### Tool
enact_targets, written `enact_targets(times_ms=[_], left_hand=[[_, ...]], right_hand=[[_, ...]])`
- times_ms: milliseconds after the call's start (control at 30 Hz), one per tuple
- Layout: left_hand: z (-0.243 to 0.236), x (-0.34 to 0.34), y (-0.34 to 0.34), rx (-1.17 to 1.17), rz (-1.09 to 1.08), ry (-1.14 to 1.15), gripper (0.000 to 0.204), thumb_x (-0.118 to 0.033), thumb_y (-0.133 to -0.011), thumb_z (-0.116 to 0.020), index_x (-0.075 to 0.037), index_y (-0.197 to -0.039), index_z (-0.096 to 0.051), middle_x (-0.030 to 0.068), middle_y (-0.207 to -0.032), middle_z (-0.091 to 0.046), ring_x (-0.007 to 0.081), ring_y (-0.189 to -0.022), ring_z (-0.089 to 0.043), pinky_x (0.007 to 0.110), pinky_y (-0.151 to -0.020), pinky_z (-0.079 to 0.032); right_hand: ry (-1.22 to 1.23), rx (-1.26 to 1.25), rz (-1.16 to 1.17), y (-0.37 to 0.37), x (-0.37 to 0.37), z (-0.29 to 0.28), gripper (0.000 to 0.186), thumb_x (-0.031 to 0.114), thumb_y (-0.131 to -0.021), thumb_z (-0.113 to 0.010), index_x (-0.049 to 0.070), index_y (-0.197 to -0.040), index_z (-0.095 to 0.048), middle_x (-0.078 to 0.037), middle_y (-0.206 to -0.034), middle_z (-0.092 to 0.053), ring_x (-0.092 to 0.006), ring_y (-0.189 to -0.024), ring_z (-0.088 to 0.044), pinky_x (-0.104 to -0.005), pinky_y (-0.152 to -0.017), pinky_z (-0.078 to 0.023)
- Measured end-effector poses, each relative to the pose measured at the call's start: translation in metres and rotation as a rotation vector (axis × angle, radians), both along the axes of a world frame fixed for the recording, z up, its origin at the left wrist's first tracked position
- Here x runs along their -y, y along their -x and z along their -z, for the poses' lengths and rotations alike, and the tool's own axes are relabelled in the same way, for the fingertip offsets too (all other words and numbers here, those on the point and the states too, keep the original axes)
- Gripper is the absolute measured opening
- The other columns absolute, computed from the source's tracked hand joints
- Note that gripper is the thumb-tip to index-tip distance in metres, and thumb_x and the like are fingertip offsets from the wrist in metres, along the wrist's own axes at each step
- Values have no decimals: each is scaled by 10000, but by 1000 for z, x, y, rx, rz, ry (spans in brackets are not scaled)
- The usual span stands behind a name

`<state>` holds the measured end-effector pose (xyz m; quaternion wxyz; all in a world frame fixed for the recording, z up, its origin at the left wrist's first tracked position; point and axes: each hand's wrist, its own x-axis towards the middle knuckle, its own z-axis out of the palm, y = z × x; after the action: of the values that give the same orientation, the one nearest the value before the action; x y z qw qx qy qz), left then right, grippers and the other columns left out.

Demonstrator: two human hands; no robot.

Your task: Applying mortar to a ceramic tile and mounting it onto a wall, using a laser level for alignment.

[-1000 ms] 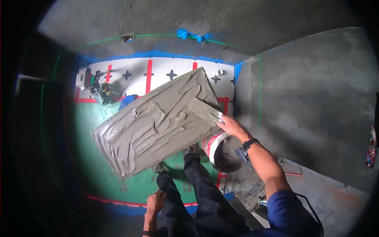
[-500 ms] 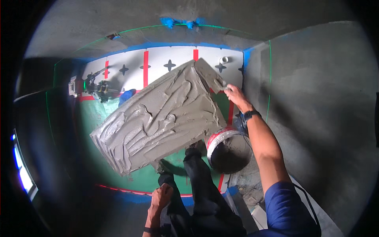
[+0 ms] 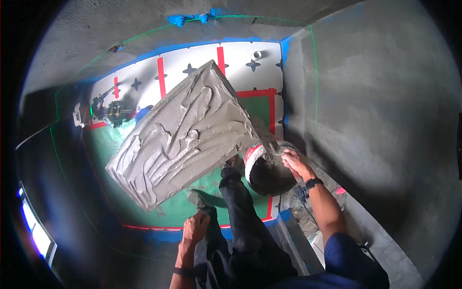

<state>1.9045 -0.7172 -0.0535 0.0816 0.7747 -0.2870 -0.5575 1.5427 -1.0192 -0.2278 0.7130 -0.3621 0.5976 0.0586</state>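
Note:
A large rectangular slab [image 3: 178,144], its upper face spread with wet grey mortar in thick ridges, lies at a slant in the middle. My right hand [image 3: 296,164] is closed round the handle of a mortar-coated trowel [image 3: 270,143]. The trowel's blade is between the slab's right corner and the rim of a white and red bucket [image 3: 249,166], whose inside looks dark. My left hand [image 3: 196,226] is held as a fist in front of my left leg, apart from the slab, with nothing seen in it.
A green floor covering [image 3: 221,190] edged with red tape runs under the slab. White sheets [image 3: 183,62] with dark cross marks lie behind it, bearing a short white pipe [image 3: 256,56]. A laser level [image 3: 115,113] stands at the left. Grey walls [image 3: 380,111] enclose the space.
My right hand has brought the trowel from the slab's far right edge back toward me, to the bucket's rim. My left hand stays a fist. The whole view has shifted somewhat.

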Motion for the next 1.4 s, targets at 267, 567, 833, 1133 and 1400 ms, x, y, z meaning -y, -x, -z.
enact_targets(times_ms=[267,567,833,1133,1400], left_hand=[[0,-54,6,10,39,14,213,-255,-867,-588,-52,-899,-643,173,-821,-676,366,-798,-658,437,-714,-507],[0,-131,-7,-28,37,152,234,-279,-874,-596,-59,-938,-641,163,-866,-682,370,-818,-656,445,-739,-502],[22,-361,-104,186,-25,21,246,-321,-869,-579,-97,-952,-639,190,-871,-665,394,-835,-645,466,-727,-502],[179,-529,-200,122,-874,78,271,-236,-884,-570,14,-942,-656,107,-771,-666,166,-656,-624,329,-583,-506],[219,-501,-289,201,-1151,151,507,-392,-941,-510,13,-1242,-561,169,-1222,-599,278,-1118,-554,372,-960,-406]], right_hand=[[60,-65,393,10,-120,-31,77,155,-904,-576,128,-896,-505,39,-681,-481,-64,-561,-477,-219,-496,-408],[130,70,546,12,-226,25,137,211,-906,-592,134,-1005,-537,57,-668,-454,-60,-547,-472,-216,-472,-397],[805,-684,-607,52,-370,-68,469,224,-821,-677,66,-1209,-466,-228,-961,-632,-424,-896,-611,-509,-769,-474],[303,-796,-1089,34,-408,-83,581,201,-773,-697,58,-1278,-449,-252,-1103,-613,-425,-1081,-575,-489,-940,-454],[752,-614,-842,-69,-268,-72,551,391,-900,-592,0,-1277,-497,-264,-1284,-534,-404,-1196,-505,-439,-1016,-401]])
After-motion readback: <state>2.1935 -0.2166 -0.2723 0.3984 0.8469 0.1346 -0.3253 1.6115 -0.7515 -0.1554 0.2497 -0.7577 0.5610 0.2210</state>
